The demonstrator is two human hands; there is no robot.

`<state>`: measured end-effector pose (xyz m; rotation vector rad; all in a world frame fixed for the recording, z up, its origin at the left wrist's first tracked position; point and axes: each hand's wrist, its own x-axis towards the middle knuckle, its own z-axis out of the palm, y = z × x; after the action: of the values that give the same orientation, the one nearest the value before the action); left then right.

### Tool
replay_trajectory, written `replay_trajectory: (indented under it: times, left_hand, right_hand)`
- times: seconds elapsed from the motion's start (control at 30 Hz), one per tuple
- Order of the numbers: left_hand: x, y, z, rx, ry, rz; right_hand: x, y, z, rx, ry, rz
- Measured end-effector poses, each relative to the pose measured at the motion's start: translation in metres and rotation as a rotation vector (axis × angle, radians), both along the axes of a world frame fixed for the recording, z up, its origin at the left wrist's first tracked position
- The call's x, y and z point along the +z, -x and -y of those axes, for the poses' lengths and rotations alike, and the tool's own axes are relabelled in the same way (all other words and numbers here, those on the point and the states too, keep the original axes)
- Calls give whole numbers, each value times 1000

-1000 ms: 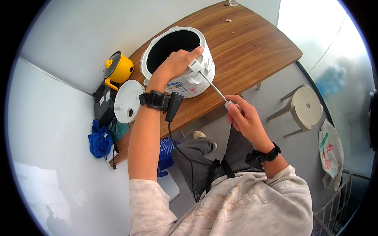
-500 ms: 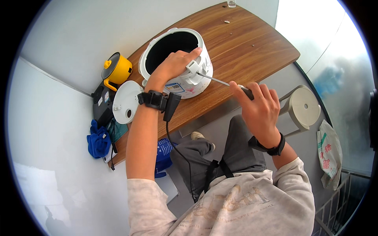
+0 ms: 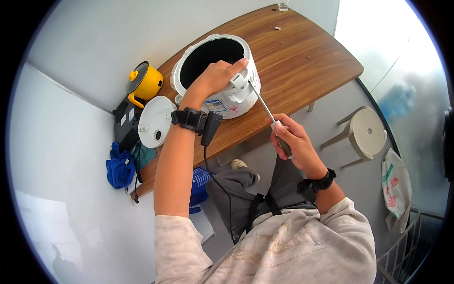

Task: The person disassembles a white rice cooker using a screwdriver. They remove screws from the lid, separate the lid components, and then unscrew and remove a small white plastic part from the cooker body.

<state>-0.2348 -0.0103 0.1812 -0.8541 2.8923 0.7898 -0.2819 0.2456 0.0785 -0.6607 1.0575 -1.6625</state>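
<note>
A white rice cooker body (image 3: 235, 110) with a dark open interior stands on the wooden table. My left hand (image 3: 215, 79) is closed over its near rim, fingers hooked across the edge beside a white hinge bracket (image 3: 237, 81). My right hand (image 3: 298, 142) holds a screwdriver (image 3: 263, 102) by its grey-and-white handle, with the thumb along it. The metal shaft slants up toward the bracket, and its tip lies just right of a small dark hole there. Whether the tip touches the plastic I cannot tell. Left of the cooker leans a round white lid piece (image 3: 153, 118) with an oval hole.
At the left are a yellow pot (image 3: 150, 81), a black box (image 3: 125, 125) and a blue cloth (image 3: 120, 165). A glass (image 3: 283, 5) stands at the table's (image 3: 293, 61) far end. Right of me, a beige stool (image 3: 371, 130) and a white bag (image 3: 396, 189) are on the floor.
My right hand has moved down and left and turned its grip on the screwdriver. The shaft is now steeper and its tip has come off the bracket's hole. My left hand stays on the rim.
</note>
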Motion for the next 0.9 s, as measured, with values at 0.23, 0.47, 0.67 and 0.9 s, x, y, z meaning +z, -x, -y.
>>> replay_trajectory:
  times: [0.23, 0.47, 0.67, 0.9]
  left_hand:
    - [-5, -4, 5, -82, 40, -64]
    - [-5, -3, 6, -171, 105, -88]
    - [-6, -3, 4, -85, 15, -78]
    - [-10, -2, 8, -56, -2, -59]
  right_hand:
    - [-3, -9, -2, 43, -7, 67]
    - [-3, -11, 0, 40, 1, 48]
    - [-3, -12, 1, -111, -4, -252]
    - [12, 0, -2, -716, -232, -1672]
